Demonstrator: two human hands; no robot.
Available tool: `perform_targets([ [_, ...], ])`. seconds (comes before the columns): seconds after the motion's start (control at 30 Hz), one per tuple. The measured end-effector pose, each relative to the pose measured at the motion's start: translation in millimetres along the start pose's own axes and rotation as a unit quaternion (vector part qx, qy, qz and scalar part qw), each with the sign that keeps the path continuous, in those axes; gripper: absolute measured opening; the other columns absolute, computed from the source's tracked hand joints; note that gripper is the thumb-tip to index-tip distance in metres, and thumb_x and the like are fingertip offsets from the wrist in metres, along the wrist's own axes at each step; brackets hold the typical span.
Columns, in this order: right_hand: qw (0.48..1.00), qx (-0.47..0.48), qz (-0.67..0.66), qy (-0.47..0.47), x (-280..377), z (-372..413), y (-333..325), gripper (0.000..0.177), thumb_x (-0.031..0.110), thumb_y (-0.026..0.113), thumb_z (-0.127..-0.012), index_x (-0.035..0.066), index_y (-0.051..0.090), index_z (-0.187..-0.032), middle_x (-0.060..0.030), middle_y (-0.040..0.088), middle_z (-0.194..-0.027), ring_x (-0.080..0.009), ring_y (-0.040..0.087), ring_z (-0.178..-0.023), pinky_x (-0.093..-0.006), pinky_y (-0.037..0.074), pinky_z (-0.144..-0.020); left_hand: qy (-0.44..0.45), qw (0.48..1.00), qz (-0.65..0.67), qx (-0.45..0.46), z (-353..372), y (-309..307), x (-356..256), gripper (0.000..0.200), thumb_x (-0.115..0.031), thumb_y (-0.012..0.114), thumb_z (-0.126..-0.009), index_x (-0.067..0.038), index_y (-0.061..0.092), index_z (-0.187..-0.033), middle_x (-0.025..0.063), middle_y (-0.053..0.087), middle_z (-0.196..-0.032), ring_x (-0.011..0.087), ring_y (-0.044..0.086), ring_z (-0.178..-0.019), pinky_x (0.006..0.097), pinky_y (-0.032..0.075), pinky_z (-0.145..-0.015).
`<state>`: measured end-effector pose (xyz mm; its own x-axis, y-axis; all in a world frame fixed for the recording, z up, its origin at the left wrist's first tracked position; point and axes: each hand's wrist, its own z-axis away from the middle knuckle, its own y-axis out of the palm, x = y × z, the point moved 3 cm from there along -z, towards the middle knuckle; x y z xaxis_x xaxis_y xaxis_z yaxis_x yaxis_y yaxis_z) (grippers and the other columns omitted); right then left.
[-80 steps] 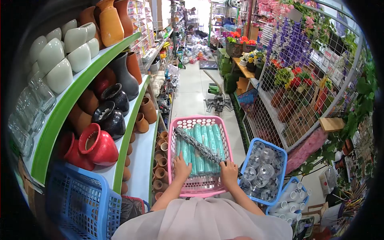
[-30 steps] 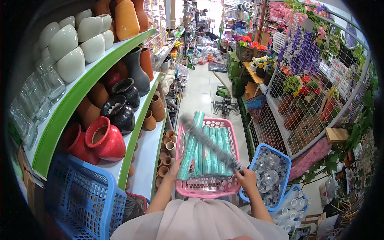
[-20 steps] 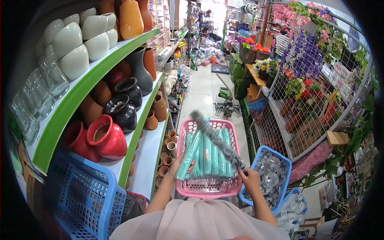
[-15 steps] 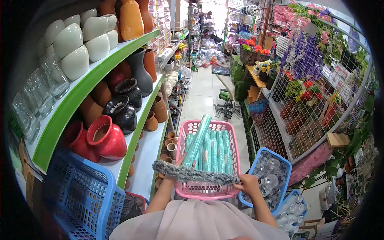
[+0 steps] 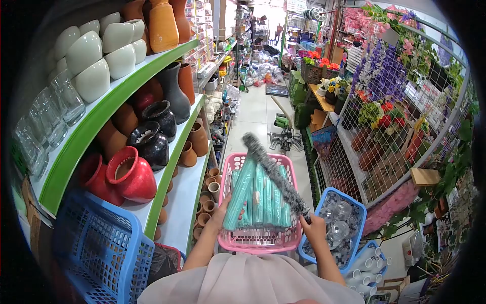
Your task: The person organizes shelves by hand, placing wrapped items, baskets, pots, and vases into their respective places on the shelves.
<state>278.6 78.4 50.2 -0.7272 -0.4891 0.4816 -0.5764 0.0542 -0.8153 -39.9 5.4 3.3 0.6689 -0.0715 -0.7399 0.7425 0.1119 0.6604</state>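
Observation:
A pink basket (image 5: 258, 245) stands in front of me, with several teal wrapped packs (image 5: 258, 197) lying lengthwise in it. My left hand (image 5: 220, 215) is at the basket's left side, its fingers around the lower part of a slanted teal pack (image 5: 240, 195) that lies on top of the others. A fuzzy grey duster (image 5: 276, 175) slants over the basket, its head pointing up and away. My right hand (image 5: 314, 228) is closed on its lower end, beside the basket's right edge.
Left, shelves hold red pots (image 5: 130, 175), black pots, white bowls (image 5: 91, 81) and glass vases. An empty blue basket (image 5: 109, 243) is at lower left. Right, a blue basket (image 5: 357, 243) holds clear glassware, below a wire rack (image 5: 390, 152) with flowers. An aisle (image 5: 253, 109) runs ahead.
The duster has swung from lying crosswise to pointing up and away. My left hand has moved slightly left, and the slanted teal pack has shifted left and toward me.

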Motion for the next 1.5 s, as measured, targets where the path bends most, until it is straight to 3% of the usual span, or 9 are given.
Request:
perform_targets([
  [0.33, 0.995, 0.021, -0.043, 0.087, -5.7, -3.0, -0.6, 0.034, 0.038, 0.069, -0.072, 0.004, 0.063, -0.071, -0.015, 0.06, -0.065, -0.0331, 0.061, -0.061, -0.0414, 0.046, -0.055, -0.016, 0.999, -0.038, -0.019, -6.3, -14.4, 13.0, 0.057, -0.047, 0.042, -0.097, -0.005, 0.039, -0.135, 0.0121, 0.061, -0.109, 0.0202, 0.064, -0.086, 0.0328, 0.056, -0.072],
  [0.47, 0.986, 0.073, -0.008, -0.152, -9.0, 7.9, -0.1, 0.037, 0.04, 0.068, -0.075, 0.003, 0.064, -0.072, -0.0171, 0.06, -0.064, -0.0343, 0.061, -0.06, -0.0417, 0.047, -0.055, -0.016, 0.993, 0.103, -0.057, -0.4, -4.6, 11.7, 0.061, -0.054, 0.041, -0.094, -0.003, 0.045, -0.129, 0.0121, 0.056, -0.115, 0.0209, 0.058, -0.101, 0.0323, 0.053, -0.079],
  [0.6, 0.995, 0.055, -0.022, 0.084, -12.1, 2.0, 2.1, 0.037, 0.043, 0.07, -0.072, 0.006, 0.064, -0.072, -0.014, 0.061, -0.066, -0.0332, 0.061, -0.062, -0.0418, 0.047, -0.055, -0.025, 0.999, -0.006, -0.047, -2.9, -11.1, 16.4, 0.071, -0.061, 0.04, -0.091, -0.001, 0.048, -0.127, 0.0145, 0.06, -0.107, 0.0216, 0.062, -0.088, 0.0332, 0.054, -0.071],
  [0.73, 0.978, 0.123, 0.013, -0.167, -3.1, 11.0, 4.8, 0.038, 0.042, 0.069, -0.074, 0.004, 0.065, -0.077, -0.015, 0.062, -0.068, -0.0338, 0.062, -0.064, -0.041, 0.047, -0.056, -0.013, 0.997, 0.072, -0.016, -21.2, -29.8, 19.3, 0.07, -0.061, 0.038, -0.092, -0.001, 0.047, -0.128, 0.0176, 0.059, -0.107, 0.024, 0.062, -0.089, 0.0339, 0.054, -0.07],
  [0.9, 0.99, 0.061, -0.064, 0.113, -1.4, -4.4, -0.3, 0.037, 0.039, 0.068, -0.076, 0.002, 0.063, -0.075, -0.0166, 0.06, -0.065, -0.0352, 0.061, -0.063, -0.0417, 0.046, -0.056, -0.023, 0.998, 0.033, 0.057, -15.3, -6.4, 10.7, 0.059, -0.057, 0.033, -0.095, -0.005, 0.051, -0.116, 0.0075, 0.056, -0.093, 0.0193, 0.056, -0.076, 0.0315, 0.05, -0.064],
  [1.03, 0.987, 0.099, -0.014, -0.123, 2.0, 4.7, 8.9, 0.031, 0.036, 0.07, -0.073, 0.006, 0.067, -0.079, -0.0156, 0.062, -0.066, -0.0335, 0.061, -0.062, -0.0406, 0.047, -0.056, -0.04, 0.993, 0.078, 0.083, -22.6, -17.7, 21.1, 0.058, -0.057, 0.036, -0.095, -0.003, 0.055, -0.105, 0.0049, 0.053, -0.084, 0.0152, 0.053, -0.071, 0.0279, 0.048, -0.064],
  [1.13, 0.991, 0.091, 0.0, -0.097, -0.6, -0.5, 5.4, 0.035, 0.042, 0.069, -0.074, 0.007, 0.064, -0.076, -0.0136, 0.061, -0.065, -0.0338, 0.061, -0.064, -0.0414, 0.047, -0.056, 0.095, 0.988, -0.059, -0.107, -7.2, -15.4, 20.4, 0.059, -0.052, 0.041, -0.095, 0.001, 0.055, -0.114, 0.0121, 0.062, -0.095, 0.0198, 0.062, -0.082, 0.0303, 0.053, -0.075],
  [1.27, 0.994, 0.038, -0.049, 0.089, 5.9, -4.2, 5.1, 0.034, 0.041, 0.071, -0.072, 0.008, 0.064, -0.076, -0.0131, 0.062, -0.068, -0.0321, 0.062, -0.065, -0.0413, 0.047, -0.056, -0.025, 0.997, -0.011, -0.067, -0.6, -5.8, 12.7, 0.056, -0.052, 0.04, -0.096, 0.0, 0.054, -0.113, 0.0096, 0.06, -0.087, 0.0177, 0.059, -0.076, 0.0296, 0.053, -0.07],
  [1.5, 0.995, 0.089, -0.006, -0.046, 0.7, -3.1, 8.6, 0.032, 0.036, 0.069, -0.075, 0.006, 0.066, -0.085, -0.0146, 0.063, -0.071, -0.0327, 0.062, -0.066, -0.0408, 0.047, -0.057, -0.038, 0.994, 0.095, 0.043, -9.4, -8.6, 9.7, 0.056, -0.051, 0.037, -0.097, -0.002, 0.055, -0.116, 0.0059, 0.06, -0.093, 0.0161, 0.059, -0.075, 0.0296, 0.054, -0.063],
])
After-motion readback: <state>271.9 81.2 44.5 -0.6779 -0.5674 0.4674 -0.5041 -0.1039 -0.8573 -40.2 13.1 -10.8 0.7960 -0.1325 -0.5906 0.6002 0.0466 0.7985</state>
